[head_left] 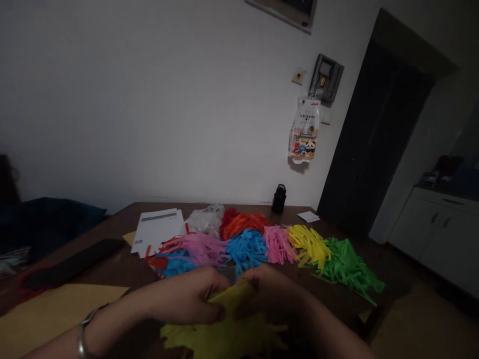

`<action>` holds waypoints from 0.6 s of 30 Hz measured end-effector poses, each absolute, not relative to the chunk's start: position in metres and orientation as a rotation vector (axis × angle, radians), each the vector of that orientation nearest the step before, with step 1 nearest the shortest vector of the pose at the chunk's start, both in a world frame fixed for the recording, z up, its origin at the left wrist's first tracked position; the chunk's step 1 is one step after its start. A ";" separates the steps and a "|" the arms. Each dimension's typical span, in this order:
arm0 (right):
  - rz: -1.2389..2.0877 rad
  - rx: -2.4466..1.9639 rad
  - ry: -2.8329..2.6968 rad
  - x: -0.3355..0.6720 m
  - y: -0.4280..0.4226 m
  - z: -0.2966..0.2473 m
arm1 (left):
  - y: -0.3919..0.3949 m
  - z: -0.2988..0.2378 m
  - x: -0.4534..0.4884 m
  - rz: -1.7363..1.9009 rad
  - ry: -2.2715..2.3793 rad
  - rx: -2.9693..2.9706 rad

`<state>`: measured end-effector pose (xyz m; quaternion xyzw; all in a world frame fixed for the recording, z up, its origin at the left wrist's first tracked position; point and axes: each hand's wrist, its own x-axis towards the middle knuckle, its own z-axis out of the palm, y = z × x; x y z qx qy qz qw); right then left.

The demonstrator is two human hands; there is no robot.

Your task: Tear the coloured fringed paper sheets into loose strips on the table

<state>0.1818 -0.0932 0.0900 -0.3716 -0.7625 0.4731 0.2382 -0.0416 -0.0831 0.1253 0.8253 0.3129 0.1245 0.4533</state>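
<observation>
Between my two hands is a yellow fringed paper (232, 329), its cut strips hanging and spreading out below. My left hand (194, 295), with a metal bangle on the wrist, is closed on the paper's upper left side. Opposite it, my right hand (265, 291) is closed on the upper right side; its fingertips are partly hidden and blurred. Just beyond the hands lie heaps of fringed paper: blue (247, 249), pink (279, 244), yellow (309, 244), green (348, 267) and orange-red (245, 224). A purple-pink heap (204, 248) lies over blue and red strips to the left.
On the brown table (112, 219) are white printed sheets (157, 229), a clear plastic bag (205, 219), a long black object (75, 262) and a tan sheet (56, 319). A black bottle (279, 198) stands at the back near small white papers (309, 217). The wall rises behind.
</observation>
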 end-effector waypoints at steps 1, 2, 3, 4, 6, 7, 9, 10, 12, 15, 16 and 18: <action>1.408 -1.081 -2.054 0.181 -0.088 0.089 | -0.083 0.121 -0.045 0.324 0.789 2.022; 1.472 -1.125 -2.013 0.181 -0.083 0.088 | -0.082 0.115 -0.047 0.335 0.777 1.952; 1.495 -1.149 -1.989 0.182 -0.080 0.088 | -0.082 0.105 -0.048 0.340 0.739 1.835; 1.483 -1.163 -1.974 0.183 -0.078 0.089 | -0.081 0.093 -0.049 0.352 0.678 1.702; 1.437 -1.177 -1.967 0.186 -0.076 0.092 | -0.083 0.064 -0.045 0.323 0.561 1.426; 1.421 -1.187 -1.974 0.189 -0.074 0.094 | -0.083 0.049 -0.043 0.302 0.543 1.338; 1.379 -1.218 -2.037 0.196 -0.069 0.097 | -0.084 0.023 -0.038 0.238 0.600 1.260; 1.347 -1.224 -2.077 0.201 -0.064 0.098 | -0.083 0.015 -0.037 0.206 0.636 1.252; 1.239 -1.227 -2.166 0.216 -0.054 0.102 | -0.077 0.010 -0.039 0.143 0.725 1.405; 1.018 -1.217 -2.190 0.240 -0.041 0.117 | -0.058 0.031 -0.048 0.208 0.869 1.795; 0.916 -1.200 -2.178 0.246 -0.039 0.123 | -0.051 0.042 -0.053 0.275 0.905 1.884; 0.554 -1.106 -2.222 0.251 -0.043 0.132 | -0.034 0.063 -0.065 0.414 0.969 2.026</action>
